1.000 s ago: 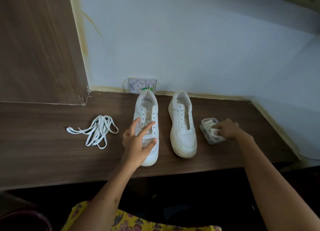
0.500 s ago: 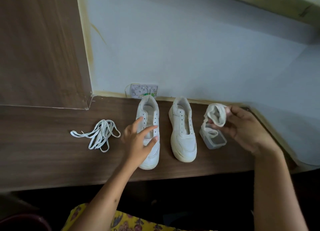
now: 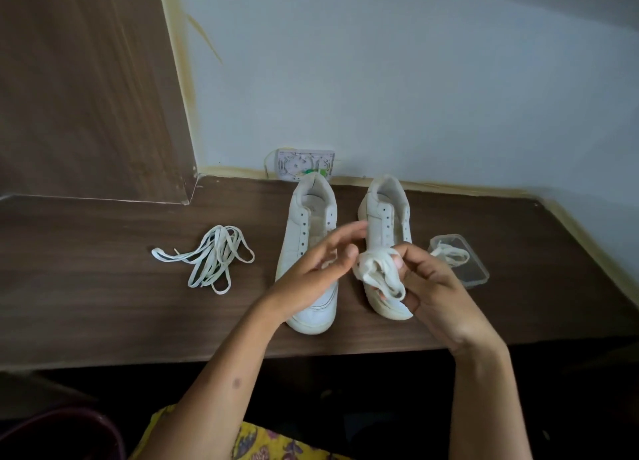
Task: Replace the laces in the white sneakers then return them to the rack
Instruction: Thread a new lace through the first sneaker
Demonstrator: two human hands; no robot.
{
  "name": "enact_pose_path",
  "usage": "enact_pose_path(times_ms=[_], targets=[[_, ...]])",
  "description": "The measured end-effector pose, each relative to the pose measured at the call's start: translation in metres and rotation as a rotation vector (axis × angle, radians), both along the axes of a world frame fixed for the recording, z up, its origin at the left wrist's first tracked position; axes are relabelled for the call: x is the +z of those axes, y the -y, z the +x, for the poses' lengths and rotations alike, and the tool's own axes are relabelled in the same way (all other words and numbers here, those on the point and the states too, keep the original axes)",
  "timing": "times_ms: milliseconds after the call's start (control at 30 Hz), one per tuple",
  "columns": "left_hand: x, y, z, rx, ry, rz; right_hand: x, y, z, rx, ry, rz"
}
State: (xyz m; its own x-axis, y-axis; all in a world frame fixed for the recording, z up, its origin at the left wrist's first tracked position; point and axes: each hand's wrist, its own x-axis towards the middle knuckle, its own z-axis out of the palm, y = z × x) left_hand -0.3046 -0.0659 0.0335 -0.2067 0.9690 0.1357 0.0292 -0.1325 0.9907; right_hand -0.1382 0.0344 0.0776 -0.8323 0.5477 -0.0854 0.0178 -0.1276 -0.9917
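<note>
Right hand (image 3: pixel 432 286) is pinching a bundled white lace (image 3: pixel 378 274) w/ curled fingers, held just above the toe end of the right sneaker (image 3: pixel 387 217), while the left hand (image 3: pixel 318 269) hovers over the left sneaker (image 3: pixel 307 224) w/ fingers loose and spread, gripping nothing, tips reaching twd the bundle. Both lace-less sneakers sit side by side on the wooden desk (image 3: pixel 103 304), heels at 12 o'clock by the wall. The loose lace pile (image 3: pixel 211 257) lies well off at 9 o'clock from them, and the clear plastic box (image 3: pixel 463 262) w/ another lace (image 3: pixel 449 254) in it is just beside the right shoe at 3 o'clock.

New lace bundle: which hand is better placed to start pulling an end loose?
Left, probably. The right hand grips the new lace bundle, while the left hand is open, fingertips beside it.
</note>
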Motion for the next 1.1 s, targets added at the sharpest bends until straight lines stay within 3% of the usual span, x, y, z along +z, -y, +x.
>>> enact_pose_path(times_ms=[133, 267, 500, 567, 600, 667, 700, 833, 967, 1033, 1100], targets=[[0.002, -0.001, 0.008, -0.077, 0.034, -0.058, -0.004, 0.003, 0.000, -0.054, -0.101, -0.003], [0.004, 0.010, -0.015, 0.033, 0.071, -0.096, -0.014, -0.010, 0.014, -0.358, -0.250, -0.103], [-0.010, 0.024, -0.066, 0.293, -0.047, -0.049, -0.041, -0.035, 0.029, -0.996, -0.356, -0.170], [-0.012, 0.028, -0.076, 0.358, -0.062, -0.036, -0.044, -0.044, 0.036, -1.148, -0.260, -0.044], [-0.013, 0.029, -0.080, 0.371, -0.084, -0.018, -0.045, -0.048, 0.038, -1.179, -0.085, 0.121], [-0.010, 0.028, -0.078, 0.355, -0.106, 0.024, -0.048, -0.048, 0.036, -1.108, 0.288, 0.459], [-0.009, 0.025, -0.075, 0.334, -0.115, 0.044, -0.050, -0.043, 0.031, -1.051, 0.369, 0.564], [-0.007, 0.009, -0.060, 0.242, -0.178, 0.081, -0.045, -0.012, -0.007, -0.830, 0.285, 0.803], [-0.010, -0.003, -0.042, 0.190, -0.205, 0.074, -0.044, 0.008, -0.040, -0.270, 0.128, 0.542], [-0.011, -0.008, -0.036, 0.199, -0.236, 0.091, -0.050, 0.011, -0.048, -0.156, 0.115, 0.506], [-0.013, -0.007, -0.038, 0.202, -0.261, 0.090, -0.054, 0.011, -0.049, -0.172, 0.097, 0.488]])
